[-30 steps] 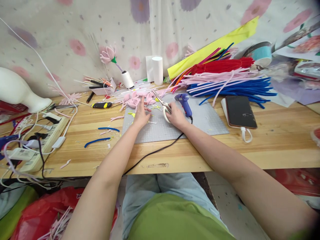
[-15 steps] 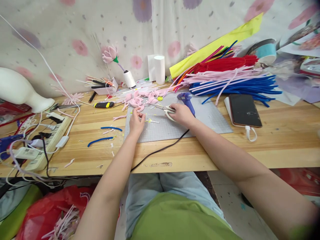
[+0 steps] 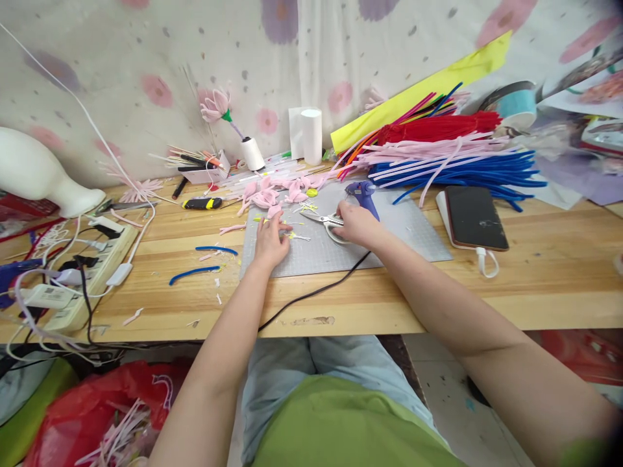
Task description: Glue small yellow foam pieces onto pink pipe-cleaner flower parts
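In the head view, my right hand [image 3: 355, 224] is closed around the handles of a pair of scissors [image 3: 327, 220]. Their blades point left, low over the grey cutting mat [image 3: 311, 259]. My left hand [image 3: 271, 243] is at the mat's left side, fingers apart and reaching down among small yellow and white scraps [image 3: 298, 236]; I make out nothing held in it. Just beyond its fingertips lie pink fuzzy petals [image 3: 265, 198]. A small yellow fuzzy piece [image 3: 311, 192] sits beside them. Behind my right hand rests a purple glue gun [image 3: 363, 193], partly covered by that hand.
Bundles of blue [image 3: 457, 172], pink and red pipe cleaners are piled at the back right, near a phone [image 3: 477, 217]. A pipe-cleaner flower [image 3: 217, 107] stands in a white spool. Further left are a utility knife [image 3: 202, 203] and a power strip [image 3: 92, 279]. A black cord [image 3: 311, 295] crosses the front.
My left hand has shifted slightly nearer and to the right, its fingers spreading over the scraps. The scissors in my right hand have moved right and a little nearer, away from the pink petals.
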The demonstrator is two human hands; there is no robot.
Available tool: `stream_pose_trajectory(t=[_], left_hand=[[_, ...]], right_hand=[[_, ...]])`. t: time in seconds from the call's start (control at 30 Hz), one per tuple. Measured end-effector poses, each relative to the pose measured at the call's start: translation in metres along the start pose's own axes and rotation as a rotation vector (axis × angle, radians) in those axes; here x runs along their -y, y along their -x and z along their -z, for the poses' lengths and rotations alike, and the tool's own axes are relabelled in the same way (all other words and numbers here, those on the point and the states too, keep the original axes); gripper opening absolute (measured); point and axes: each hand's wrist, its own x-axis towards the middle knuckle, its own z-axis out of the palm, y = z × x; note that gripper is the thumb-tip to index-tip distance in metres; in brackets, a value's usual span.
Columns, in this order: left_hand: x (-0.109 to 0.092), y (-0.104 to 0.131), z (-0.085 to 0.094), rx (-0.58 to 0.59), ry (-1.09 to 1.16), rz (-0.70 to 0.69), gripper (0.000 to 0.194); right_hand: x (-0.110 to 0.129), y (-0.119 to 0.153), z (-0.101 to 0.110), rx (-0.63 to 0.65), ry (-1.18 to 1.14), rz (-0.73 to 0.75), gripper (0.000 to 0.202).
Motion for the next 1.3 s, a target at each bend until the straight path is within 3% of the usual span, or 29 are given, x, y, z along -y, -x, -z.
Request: stream_pose_trajectory(t=[0.13,0.33,0.5,0.57,0.63,0.77,0.83,1.0,1.13,1.3], left_hand=[[0.006,-0.001,0.003,-0.07,0.005,0.058,0.066],[0.018,-0.001,0.016,-0.292,0.078,0.205,0.05],[0.026,-0.003,0.027,-0.352,0.147,0.434,0.038],[0.026,-0.003,0.03,-0.363,0.135,0.49,0.036],[0.026,-0.002,0.03,-0.377,0.105,0.466,0.04],[0.027,-0.001,0.026,-0.365,0.06,0.237,0.063],[0.029,-0.001,0.024,-0.349,0.04,0.181,0.061],[0.035,-0.002,0.024,-0.36,0.073,0.305,0.049],[0.033,-0.003,0.024,-0.275,0.12,0.45,0.042],[0.026,-0.002,0.026,-0.285,0.06,0.374,0.056]], right_hand=[[0.006,0.001,-0.001,-0.019,0.025,0.022,0.03],[0.003,0.001,-0.001,-0.053,0.043,0.08,0.022],[0.009,-0.001,-0.007,-0.199,-0.107,0.239,0.013],[0.014,-0.001,-0.009,-0.201,-0.165,0.23,0.016],[0.019,0.0,-0.011,-0.182,-0.217,0.206,0.019],[0.027,0.003,-0.015,-0.156,-0.285,0.279,0.021],[0.03,0.003,-0.017,-0.132,-0.301,0.296,0.021],[0.039,-0.006,-0.023,-0.043,-0.395,0.224,0.017],[0.053,-0.021,-0.029,-0.003,-0.47,0.212,0.016],[0.072,-0.037,-0.034,0.009,-0.508,0.176,0.023]])
